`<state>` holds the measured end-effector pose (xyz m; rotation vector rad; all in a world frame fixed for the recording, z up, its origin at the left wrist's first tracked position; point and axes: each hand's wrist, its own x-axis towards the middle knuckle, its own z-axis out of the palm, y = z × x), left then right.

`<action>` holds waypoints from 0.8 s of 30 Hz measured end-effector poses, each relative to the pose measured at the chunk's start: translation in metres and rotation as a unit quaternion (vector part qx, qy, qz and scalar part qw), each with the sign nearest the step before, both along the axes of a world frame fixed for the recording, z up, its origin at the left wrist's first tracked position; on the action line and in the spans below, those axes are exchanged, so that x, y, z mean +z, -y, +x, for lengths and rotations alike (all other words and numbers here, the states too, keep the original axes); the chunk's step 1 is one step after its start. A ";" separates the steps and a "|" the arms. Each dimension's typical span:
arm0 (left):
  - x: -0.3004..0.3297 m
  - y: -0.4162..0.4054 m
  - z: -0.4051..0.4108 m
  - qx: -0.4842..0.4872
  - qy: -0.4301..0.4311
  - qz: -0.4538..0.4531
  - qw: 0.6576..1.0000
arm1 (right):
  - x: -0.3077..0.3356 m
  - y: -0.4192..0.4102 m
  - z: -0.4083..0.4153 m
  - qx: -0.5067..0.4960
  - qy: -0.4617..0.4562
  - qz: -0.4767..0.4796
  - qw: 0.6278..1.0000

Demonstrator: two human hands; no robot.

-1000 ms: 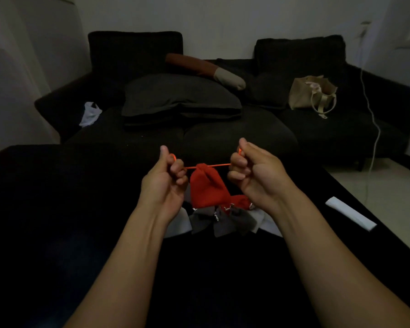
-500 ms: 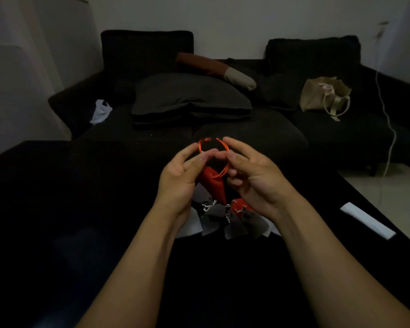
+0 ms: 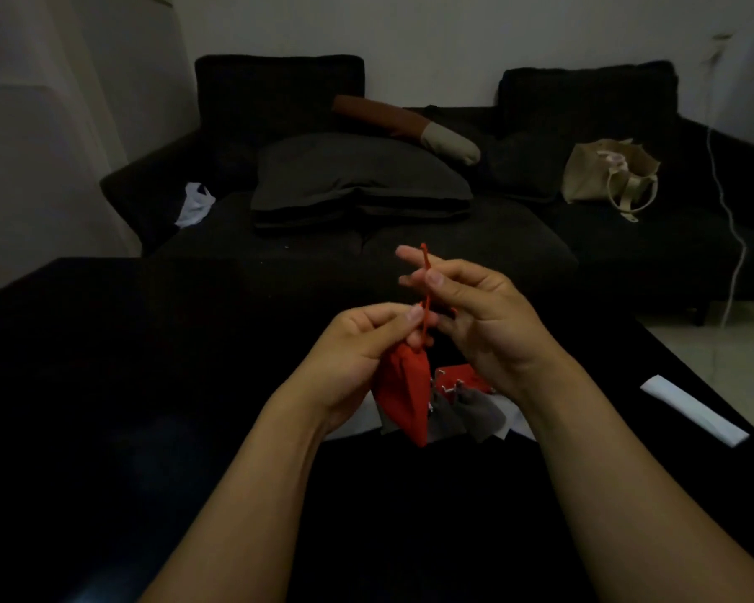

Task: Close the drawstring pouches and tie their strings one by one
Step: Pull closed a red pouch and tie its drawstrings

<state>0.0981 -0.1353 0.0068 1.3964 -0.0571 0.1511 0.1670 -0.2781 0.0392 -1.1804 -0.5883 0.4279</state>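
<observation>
Your left hand [image 3: 366,337] pinches the gathered neck of the red pouch [image 3: 403,396], thumb and forefinger curled tight on the cloth and the base of the string [image 3: 426,289]. The pouch hangs straight down from that pinch, its tip over the pile [image 3: 475,411] on the black table [image 3: 127,385]. From the pinch the string runs up and slightly right to your right hand [image 3: 475,315]. There your thumb presses the string against the side of your forefinger, and a short end sticks up above that hold. Your other right fingers [image 3: 410,253] are spread and mostly straight beyond the string. A small loop of string shows just right of your left thumb, low against your right palm; whether it is a knot, you cannot tell in this dim light.

Below and right of your left-hand pinch lie the other pouches: grey ones with pale strings, a second red one behind them, and white cloth under the lot. The hanging pouch covers part of that pile, so whether it touches it cannot be told.

Well right of your right hand, near the table edge, lies a white strip [image 3: 693,415]. Beyond both hands stands a dark sofa [image 3: 453,254] with a cushion [image 3: 358,176], and a beige bag [image 3: 606,176] sits on it far to the right.
</observation>
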 end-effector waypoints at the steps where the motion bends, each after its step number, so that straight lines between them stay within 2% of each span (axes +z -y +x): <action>1: 0.000 0.001 0.000 -0.011 -0.003 0.006 1.000 | 0.001 0.001 0.000 0.006 0.014 -0.022 1.000; 9: 0.002 0.010 -0.004 -0.027 -0.033 0.024 0.999 | -0.004 0.004 0.000 -0.046 0.106 -0.126 0.985; 14: -0.003 0.011 -0.001 0.012 -0.084 0.026 0.996 | -0.008 0.001 0.001 -0.055 0.137 -0.194 0.970; 19: -0.007 0.007 0.005 0.046 -0.115 0.018 0.992 | -0.011 0.002 0.005 -0.110 0.070 -0.191 0.973; 24: -0.008 0.005 0.008 0.091 -0.111 -0.042 0.989 | -0.008 0.007 0.007 -0.068 -0.082 -0.113 0.988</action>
